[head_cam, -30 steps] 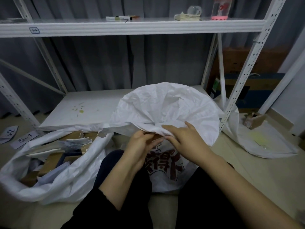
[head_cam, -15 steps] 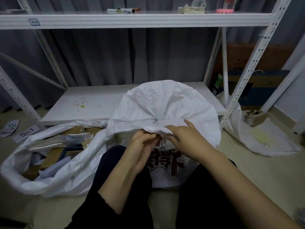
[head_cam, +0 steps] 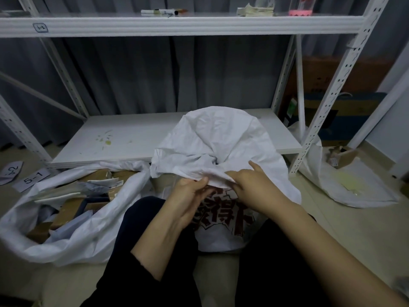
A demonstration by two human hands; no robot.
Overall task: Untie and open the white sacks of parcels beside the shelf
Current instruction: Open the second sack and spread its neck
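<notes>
Head view. Middle sack [head_cam: 221,138] stands on the floor between the knees, just near of the shelf [head_cam: 177,25] bottom board, red print on its near face; mouth fabric bunched. Left hand [head_cam: 190,191]: fingers and thumb pinch the near fold. Right hand [head_cam: 252,187]: thumb and curled fingers clamped on the same fold, forefinger straight. Left sack [head_cam: 77,235] lies open, parcels [head_cam: 70,209] showing.

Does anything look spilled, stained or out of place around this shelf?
Yes: yellow-green stains mark the lower shelf board, and paper number labels lie loose on the floor left of it.
</notes>
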